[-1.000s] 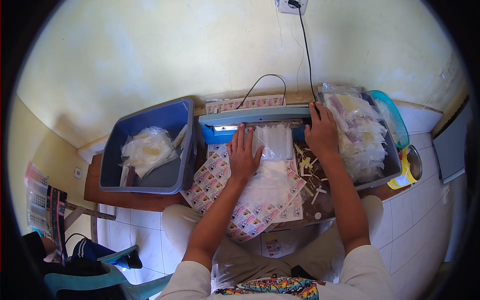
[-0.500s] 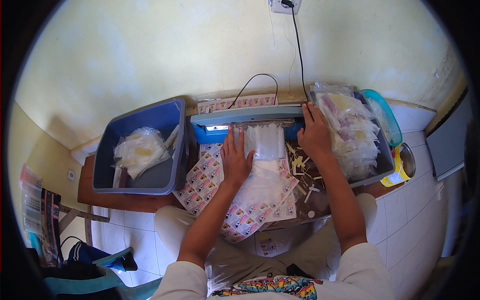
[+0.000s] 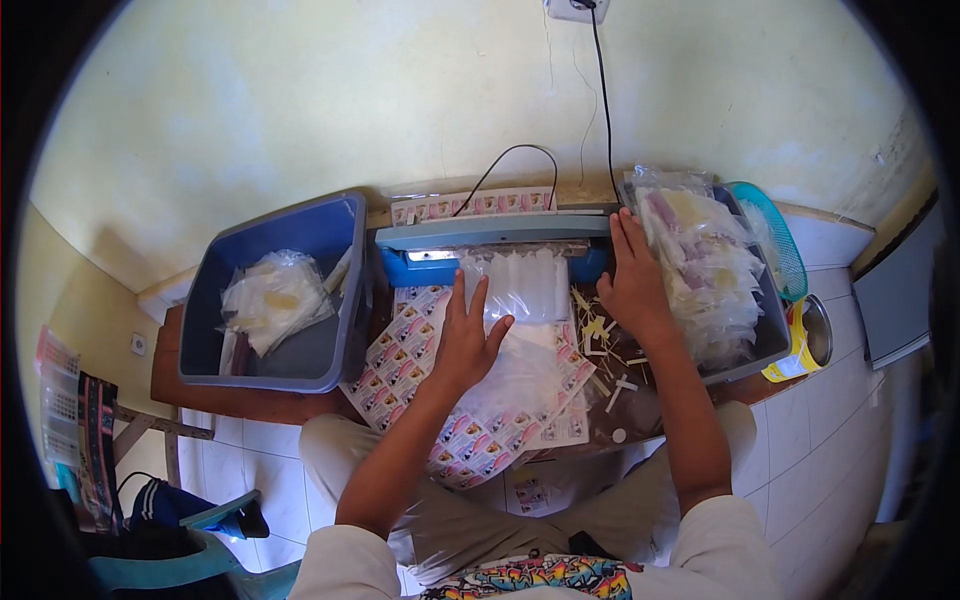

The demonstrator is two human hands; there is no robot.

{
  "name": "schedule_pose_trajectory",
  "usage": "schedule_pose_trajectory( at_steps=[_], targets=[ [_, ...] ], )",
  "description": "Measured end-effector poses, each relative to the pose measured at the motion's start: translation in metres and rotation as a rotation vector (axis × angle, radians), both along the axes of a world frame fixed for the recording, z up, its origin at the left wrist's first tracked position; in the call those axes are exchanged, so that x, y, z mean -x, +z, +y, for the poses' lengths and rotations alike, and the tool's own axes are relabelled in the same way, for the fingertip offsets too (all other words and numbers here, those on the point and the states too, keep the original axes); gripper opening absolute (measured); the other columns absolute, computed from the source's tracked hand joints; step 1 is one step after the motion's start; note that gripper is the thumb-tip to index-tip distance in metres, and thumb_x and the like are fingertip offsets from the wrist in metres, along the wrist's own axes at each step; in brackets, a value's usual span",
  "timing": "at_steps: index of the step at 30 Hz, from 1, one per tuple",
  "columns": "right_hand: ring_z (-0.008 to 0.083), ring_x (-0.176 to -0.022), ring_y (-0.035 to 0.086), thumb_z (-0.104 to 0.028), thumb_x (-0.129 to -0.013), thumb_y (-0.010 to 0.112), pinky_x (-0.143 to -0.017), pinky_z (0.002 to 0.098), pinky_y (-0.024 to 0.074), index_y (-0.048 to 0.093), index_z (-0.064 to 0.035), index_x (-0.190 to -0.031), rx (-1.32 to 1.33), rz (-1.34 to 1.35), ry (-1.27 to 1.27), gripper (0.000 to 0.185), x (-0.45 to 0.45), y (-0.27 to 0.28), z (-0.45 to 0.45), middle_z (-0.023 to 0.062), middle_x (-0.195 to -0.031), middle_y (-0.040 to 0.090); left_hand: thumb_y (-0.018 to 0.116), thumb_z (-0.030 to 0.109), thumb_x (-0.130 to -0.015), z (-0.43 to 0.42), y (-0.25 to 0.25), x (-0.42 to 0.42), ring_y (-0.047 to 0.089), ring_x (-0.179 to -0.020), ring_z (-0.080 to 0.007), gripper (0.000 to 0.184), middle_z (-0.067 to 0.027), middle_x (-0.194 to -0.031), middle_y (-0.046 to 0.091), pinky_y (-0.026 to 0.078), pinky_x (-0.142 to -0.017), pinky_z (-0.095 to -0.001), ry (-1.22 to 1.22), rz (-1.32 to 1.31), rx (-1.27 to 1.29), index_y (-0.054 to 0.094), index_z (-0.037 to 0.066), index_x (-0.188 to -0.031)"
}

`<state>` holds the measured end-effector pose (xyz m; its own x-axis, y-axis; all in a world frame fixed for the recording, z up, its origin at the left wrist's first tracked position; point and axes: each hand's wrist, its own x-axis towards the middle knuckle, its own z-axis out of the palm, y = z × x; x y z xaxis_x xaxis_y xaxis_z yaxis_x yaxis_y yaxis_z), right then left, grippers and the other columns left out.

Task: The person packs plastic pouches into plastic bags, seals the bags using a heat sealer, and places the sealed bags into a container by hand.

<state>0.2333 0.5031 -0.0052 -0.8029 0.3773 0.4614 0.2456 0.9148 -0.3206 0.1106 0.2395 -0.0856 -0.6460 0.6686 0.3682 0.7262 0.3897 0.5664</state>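
Note:
An impulse sealer (image 3: 490,232) with a blue base and a grey arm stands against the wall. A clear plastic bag of white sticks (image 3: 520,285) lies with its far edge at the sealer, under the arm. My left hand (image 3: 468,340) is over the bag's left side, fingers spread; whether it presses the bag I cannot tell. My right hand (image 3: 637,285) is at the right end of the sealer's arm, fingers stretched out and holding nothing. Beneath the bag, printed label sheets (image 3: 400,345) cover part of the brown table.
On the left, a blue-grey tub (image 3: 350,290) contains filled plastic bags (image 3: 275,295). To the right, another tub (image 3: 765,345) is heaped with packed bags (image 3: 700,260). Beside it are a turquoise basket (image 3: 785,245) and a yellow-labelled can (image 3: 800,340). Plastic scraps (image 3: 597,330) litter the table.
My left hand has shifted slightly left and towards me, its fingers lifting off or sliding along the bag. My right hand stays at the sealer arm's end. The view has tilted slightly.

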Motion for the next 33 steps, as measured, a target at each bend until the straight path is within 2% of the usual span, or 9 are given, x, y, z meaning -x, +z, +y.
schedule_pose_trajectory(
  at_steps=[2, 9, 12, 21, 23, 26, 28, 32, 33],
  targets=[
    [0.0409, -0.16, 0.031, -0.002, -0.084, 0.066, -0.132, 0.0438, 0.0315, 0.036, 0.0079, -0.163, 0.024, -0.027, 0.01, 0.085, -0.001, 0.001, 0.0, 0.0252, -0.171, 0.034, 0.07, 0.042, -0.105, 0.003, -0.001, 0.001, 0.035, -0.15, -0.0609, 0.077, -0.0405, -0.171, 0.017, 0.038, -0.121, -0.0601, 0.0, 0.012, -0.016, 0.042, -0.001, -0.161],
    [0.0412, -0.161, 0.03, -0.003, -0.084, 0.068, -0.132, 0.0443, 0.0309, 0.032, 0.0066, -0.165, 0.002, -0.022, 0.008, 0.089, 0.0, 0.0, -0.002, 0.0248, -0.172, 0.031, 0.073, 0.039, -0.103, 0.005, -0.009, 0.0, 0.035, -0.15, -0.0614, 0.078, -0.0459, -0.168, 0.017, 0.037, -0.121, -0.0614, 0.098, 0.036, -0.006, 0.042, -0.002, -0.16],
    [0.0413, -0.161, 0.03, -0.004, -0.084, 0.068, -0.132, 0.0446, 0.0308, 0.032, 0.0063, -0.165, -0.004, -0.047, -0.005, 0.089, 0.0, 0.001, -0.003, 0.0248, -0.173, 0.03, 0.074, 0.039, -0.102, 0.01, -0.009, -0.001, 0.035, -0.15, -0.0616, 0.079, -0.0468, -0.167, 0.017, 0.037, -0.119, -0.0613, 0.08, -0.049, -0.006, 0.04, -0.003, -0.161],
    [0.0408, -0.161, 0.03, -0.003, -0.084, 0.068, -0.132, 0.0446, 0.0303, 0.032, 0.0055, -0.165, 0.002, -0.051, 0.006, 0.089, 0.0, 0.001, -0.001, 0.0248, -0.173, 0.031, 0.075, 0.04, -0.102, 0.008, -0.005, 0.0, 0.037, -0.149, -0.0623, 0.081, -0.0462, -0.164, 0.027, 0.037, -0.121, -0.0599, 0.097, -0.052, 0.023, 0.039, -0.001, -0.161],
    [0.0401, -0.163, 0.027, 0.0, -0.084, 0.072, -0.133, 0.0439, 0.0288, 0.028, 0.0032, -0.167, 0.014, -0.042, 0.013, 0.094, 0.0, -0.002, 0.001, 0.0231, -0.175, 0.028, 0.075, 0.04, -0.102, 0.009, -0.007, 0.0, 0.039, -0.147, -0.0628, 0.08, -0.0469, -0.163, 0.028, 0.038, -0.12, -0.0597, 0.096, -0.077, 0.019, 0.04, -0.001, -0.161],
    [0.0401, -0.163, 0.027, -0.001, -0.084, 0.073, -0.132, 0.044, 0.029, 0.029, 0.003, -0.167, 0.03, -0.055, 0.006, 0.094, -0.002, 0.002, -0.002, 0.023, -0.175, 0.028, 0.074, 0.039, -0.102, 0.009, -0.01, 0.005, 0.046, -0.142, -0.0595, 0.076, -0.0456, -0.16, 0.034, 0.04, -0.114, -0.0603, 0.105, -0.017, 0.002, 0.042, 0.001, -0.159],
    [0.0399, -0.162, 0.028, -0.003, -0.085, 0.072, -0.132, 0.0441, 0.0296, 0.03, 0.004, -0.167, 0.018, -0.062, 0.004, 0.092, -0.002, 0.003, -0.002, 0.0235, -0.174, 0.029, 0.074, 0.038, -0.102, 0.006, -0.01, 0.016, 0.051, -0.14, -0.0554, 0.074, -0.0428, -0.156, 0.043, 0.042, -0.113, -0.0606, 0.063, -0.057, -0.03, 0.043, 0.0, -0.157],
    [0.0393, -0.162, 0.028, -0.007, -0.087, 0.073, -0.132, 0.044, 0.0301, 0.03, 0.0047, -0.166, 0.001, -0.08, 0.004, 0.091, -0.003, 0.004, -0.003, 0.0237, -0.173, 0.029, 0.074, 0.035, -0.102, 0.001, -0.002, 0.027, 0.055, -0.136, -0.0537, 0.072, -0.0411, -0.149, 0.051, 0.044, -0.112, -0.0592, 0.036, -0.197, -0.06, 0.043, -0.003, -0.154],
    [0.0393, -0.162, 0.028, -0.007, -0.087, 0.073, -0.132, 0.044, 0.0301, 0.03, 0.0047, -0.166, -0.001, -0.082, 0.008, 0.091, -0.002, 0.005, -0.003, 0.0237, -0.173, 0.029, 0.072, 0.03, -0.104, 0.002, -0.003, 0.026, 0.058, -0.134, -0.0506, 0.068, -0.0378, -0.146, 0.055, 0.046, -0.112, -0.0545, 0.069, -0.202, -0.089, 0.041, -0.004, -0.155]
  ],
)
